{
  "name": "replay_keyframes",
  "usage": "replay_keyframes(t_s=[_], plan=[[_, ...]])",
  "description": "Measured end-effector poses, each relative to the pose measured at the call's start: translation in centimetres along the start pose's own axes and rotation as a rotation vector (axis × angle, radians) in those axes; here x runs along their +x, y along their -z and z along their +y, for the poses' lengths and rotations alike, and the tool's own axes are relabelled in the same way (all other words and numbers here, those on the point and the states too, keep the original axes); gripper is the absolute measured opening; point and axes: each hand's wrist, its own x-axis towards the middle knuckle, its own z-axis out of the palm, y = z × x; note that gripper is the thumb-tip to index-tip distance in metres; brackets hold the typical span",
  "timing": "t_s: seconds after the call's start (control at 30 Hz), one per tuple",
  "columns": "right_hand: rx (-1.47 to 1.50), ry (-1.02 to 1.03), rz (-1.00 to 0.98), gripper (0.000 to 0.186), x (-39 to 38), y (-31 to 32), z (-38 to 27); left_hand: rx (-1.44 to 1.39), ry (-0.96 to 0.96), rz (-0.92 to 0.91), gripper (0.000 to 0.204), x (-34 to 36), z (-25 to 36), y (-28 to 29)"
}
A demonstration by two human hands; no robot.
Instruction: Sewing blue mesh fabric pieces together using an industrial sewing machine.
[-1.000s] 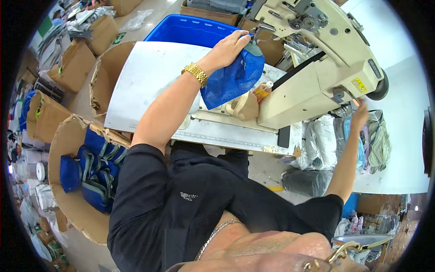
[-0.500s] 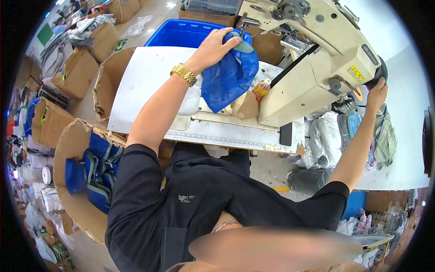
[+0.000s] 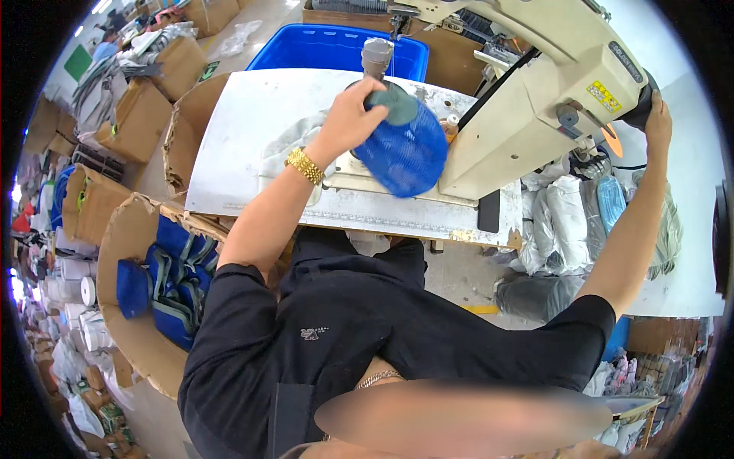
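Observation:
Pinched in my left hand (image 3: 348,122) is a blue mesh fabric piece (image 3: 413,157) with a grey-green end (image 3: 396,105). It hangs over the table in front of the sewing machine's metal post (image 3: 377,55), apart from the needle assembly (image 3: 401,17). On the far right, my right hand (image 3: 658,124) grips the black handwheel (image 3: 641,107) of the cream sewing machine (image 3: 493,141); some of its fingers are hidden behind the wheel. A pale fabric piece (image 3: 287,145) lies on the white table (image 3: 245,115), left of my left wrist.
Beyond the table stands a blue plastic bin (image 3: 306,38). A cardboard box (image 3: 122,344) at the left holds several blue pieces with grey-green edging (image 3: 172,317). A small bottle (image 3: 451,126) stands by the machine. Wrapped bundles (image 3: 566,218) lie right of the table.
My left hand has drawn the blue mesh piece down, away from the needle, uncovering the post. My right hand remains at the handwheel, slightly further right in the picture.

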Motion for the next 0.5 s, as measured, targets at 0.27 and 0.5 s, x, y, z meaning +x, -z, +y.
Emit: replay_keyframes(t_s=[0.27,0.5], plan=[[0.196,-0.257,0.088,0.06,-2.6,-0.9,-0.3,-0.142,0.068,-0.022,0.016,-4.9,-2.8,-2.9],[0.196,-0.043,0.412,0.048,-7.4,-0.3,-2.1,-0.102,-0.005,-0.055,0.019,-5.1,-1.4,0.0]])
